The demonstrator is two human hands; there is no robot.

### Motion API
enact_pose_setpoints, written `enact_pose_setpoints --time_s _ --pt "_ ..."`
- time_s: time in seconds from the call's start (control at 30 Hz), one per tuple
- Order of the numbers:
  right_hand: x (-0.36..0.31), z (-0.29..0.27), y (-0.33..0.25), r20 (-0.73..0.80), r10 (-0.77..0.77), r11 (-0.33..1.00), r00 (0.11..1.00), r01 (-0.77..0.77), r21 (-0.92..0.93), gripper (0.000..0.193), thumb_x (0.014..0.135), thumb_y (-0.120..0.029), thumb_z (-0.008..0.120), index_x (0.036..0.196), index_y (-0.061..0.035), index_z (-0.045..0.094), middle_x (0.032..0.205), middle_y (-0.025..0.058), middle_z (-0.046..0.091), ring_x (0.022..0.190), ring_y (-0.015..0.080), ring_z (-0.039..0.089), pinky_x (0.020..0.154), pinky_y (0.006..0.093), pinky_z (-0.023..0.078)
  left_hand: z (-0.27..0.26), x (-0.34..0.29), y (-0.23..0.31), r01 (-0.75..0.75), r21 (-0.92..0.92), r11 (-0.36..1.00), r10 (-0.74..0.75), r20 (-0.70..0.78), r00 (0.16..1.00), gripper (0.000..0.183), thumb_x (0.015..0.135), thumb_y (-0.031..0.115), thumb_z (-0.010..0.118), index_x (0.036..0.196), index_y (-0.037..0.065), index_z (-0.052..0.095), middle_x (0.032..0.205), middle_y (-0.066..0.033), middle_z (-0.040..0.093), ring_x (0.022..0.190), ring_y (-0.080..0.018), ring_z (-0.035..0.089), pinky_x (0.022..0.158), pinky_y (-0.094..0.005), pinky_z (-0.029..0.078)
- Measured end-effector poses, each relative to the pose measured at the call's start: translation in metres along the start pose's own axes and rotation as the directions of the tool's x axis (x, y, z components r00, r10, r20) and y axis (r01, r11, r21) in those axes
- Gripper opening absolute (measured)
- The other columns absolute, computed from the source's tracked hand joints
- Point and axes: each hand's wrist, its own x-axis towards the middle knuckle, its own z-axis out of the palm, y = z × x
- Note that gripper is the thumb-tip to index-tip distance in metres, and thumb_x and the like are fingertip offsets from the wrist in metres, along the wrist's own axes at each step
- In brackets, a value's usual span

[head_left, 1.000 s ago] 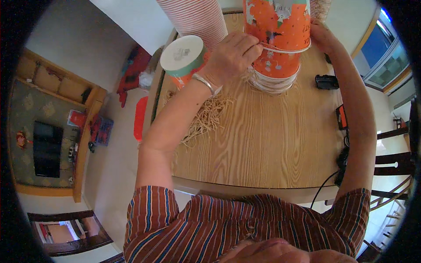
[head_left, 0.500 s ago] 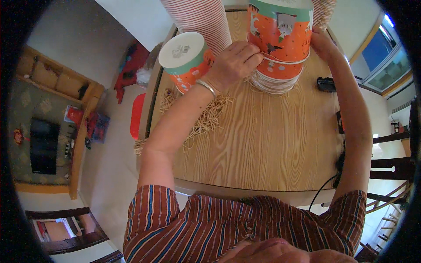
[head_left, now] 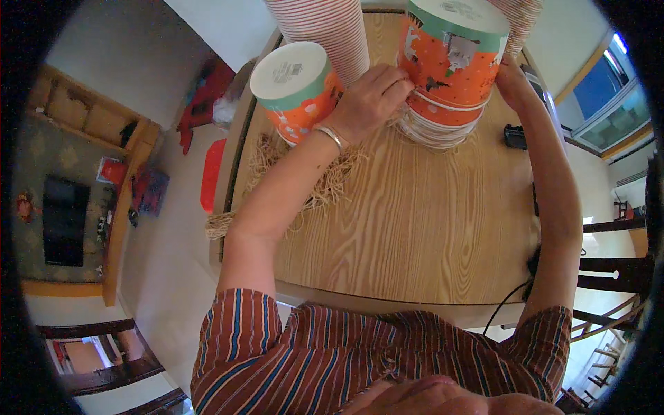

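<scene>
An orange paper bucket [head_left: 453, 66] with a green band stands upside down at the far side of the table. It is over a stack of nested buckets [head_left: 439, 135], whose white rims show close together below it. My left hand [head_left: 373, 97], with a bangle at the wrist, has its fingers closed at the bucket's left lower edge. My right hand [head_left: 510, 83] grips its right side, with the fingertips partly hidden. A second upside-down paper bucket [head_left: 294, 86] stands left of my left hand. Beneath my left forearm lies a heap of tan cord [head_left: 325, 180].
Tall stacks of nested buckets rise at the back left [head_left: 325, 34] and back right [head_left: 522, 21]. A small black object [head_left: 514, 136] lies near the table's right edge. A black cable [head_left: 505, 304] hangs at the front right. Dark chairs [head_left: 615, 273] stand to the right.
The orange bucket has come down further over the stack, so less of the bucket beneath shows. Both hands have stayed at its sides. The whole view has shifted slightly.
</scene>
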Motion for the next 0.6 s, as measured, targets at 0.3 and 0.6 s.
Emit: enact_pose_setpoints --time_s 0.3,0.6 --pt "-0.008 -0.001 0.016 -0.158 0.019 1.000 0.987 -0.022 -0.020 0.035 0.093 -0.019 0.055 0.123 -0.0021 0.060 0.123 0.0078 0.063 0.115 0.0188 0.056 0.103 0.0339 0.039 0.003 -0.007 0.000 0.005 -0.041 0.999 -0.005 0.001 1.000 0.027 0.072 0.005 0.070 0.096 0.005 0.058 0.097 -0.0110 0.058 0.093 -0.0292 0.060 0.081 -0.0377 0.052" --pt "0.003 0.026 0.020 -0.148 -0.009 0.999 0.989 0.003 -0.041 0.037 0.094 -0.021 0.053 0.123 -0.0005 0.060 0.124 0.0078 0.062 0.115 0.0182 0.055 0.103 0.0325 0.039 0.003 -0.024 -0.001 0.011 0.000 1.000 -0.011 -0.015 1.000 0.027 0.072 0.005 0.070 0.096 0.005 0.058 0.098 -0.0104 0.059 0.092 -0.0288 0.061 0.080 -0.0369 0.053"
